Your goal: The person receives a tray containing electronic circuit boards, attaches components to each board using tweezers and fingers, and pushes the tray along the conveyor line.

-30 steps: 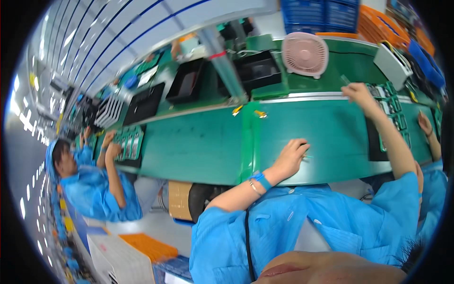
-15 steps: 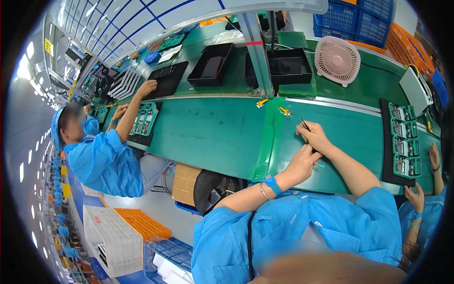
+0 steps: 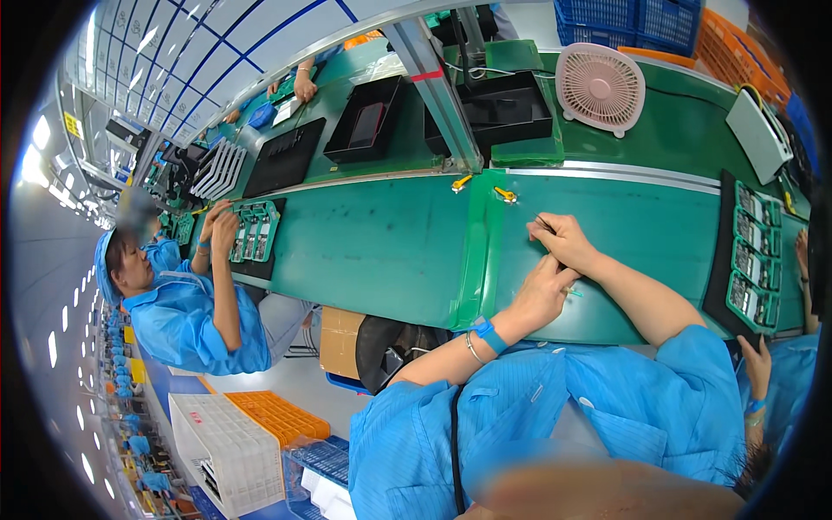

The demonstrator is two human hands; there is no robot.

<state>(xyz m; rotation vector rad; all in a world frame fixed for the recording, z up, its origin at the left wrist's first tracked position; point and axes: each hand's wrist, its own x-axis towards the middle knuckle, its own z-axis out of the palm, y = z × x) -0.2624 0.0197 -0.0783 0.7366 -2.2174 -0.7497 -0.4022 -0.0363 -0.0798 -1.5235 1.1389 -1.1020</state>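
My right hand [image 3: 565, 242] is closed round a slim dark tool [image 3: 544, 224], its thumb and fingertips pinched near the upper end. The tool's exact kind is too small to tell. Just nearer to me, my left hand [image 3: 541, 293] is curled, its fingers meeting under the right hand. Whatever lies in its grip is hidden. A blue strap [image 3: 490, 336] circles the left wrist. By the left fingers a small pale-green piece [image 3: 573, 293] shows. Both hands are over the green bench mat [image 3: 624, 208].
Two yellow-handled fittings [image 3: 505, 195] sit beyond my hands by the metal rail. Green trays of metal parts [image 3: 755, 260] rest on a black mat at right, near another person's hand [image 3: 757, 368]. Left, a co-worker [image 3: 191, 303] handles a similar tray [image 3: 255, 231]. A pink fan [image 3: 600, 87] stands behind.
My view has shifted slightly. My hands stay together, and the dark tool shows less between the right fingers. The left co-worker's arm has drawn back from the black mat to the green tray.
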